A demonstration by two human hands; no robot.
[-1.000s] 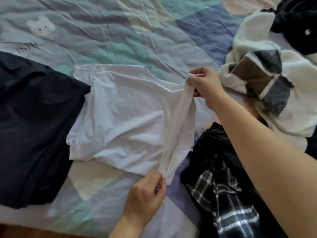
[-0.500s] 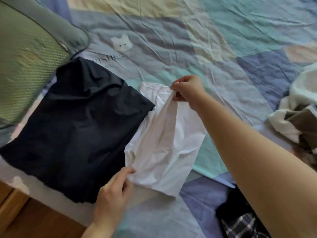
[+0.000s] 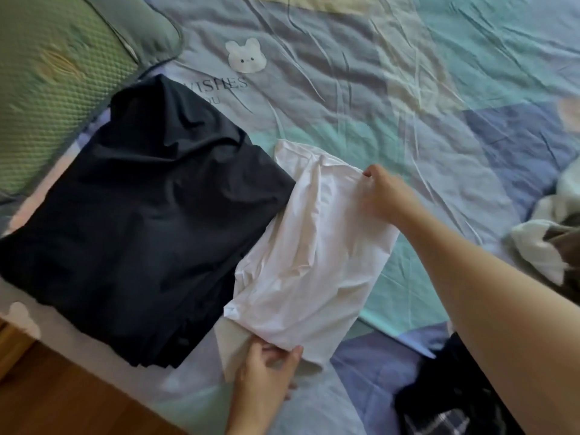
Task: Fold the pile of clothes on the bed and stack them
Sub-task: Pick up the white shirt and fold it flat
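Observation:
A white T-shirt [image 3: 307,262] lies folded lengthwise into a narrow strip on the bed, its left edge tucked against a folded black garment [image 3: 141,221]. My right hand [image 3: 381,194] pinches the shirt's far right corner. My left hand [image 3: 266,368] grips the near hem, fingers curled round the cloth. A black-and-white plaid garment [image 3: 445,412] lies at the lower right, partly behind my right forearm. A cream, brown and grey garment [image 3: 546,246] is bunched at the right edge.
A green quilted pillow [image 3: 53,89] fills the upper left. The patchwork bedsheet [image 3: 408,89] with a white bunny print [image 3: 246,56] spreads across the far side. The bed's edge and wooden floor [image 3: 62,397] run along the lower left.
The white shirt's right side has been folded over to the left, making it narrow. Both hands then shifted to its right corner and near hem. My view swung left, revealing the pillow.

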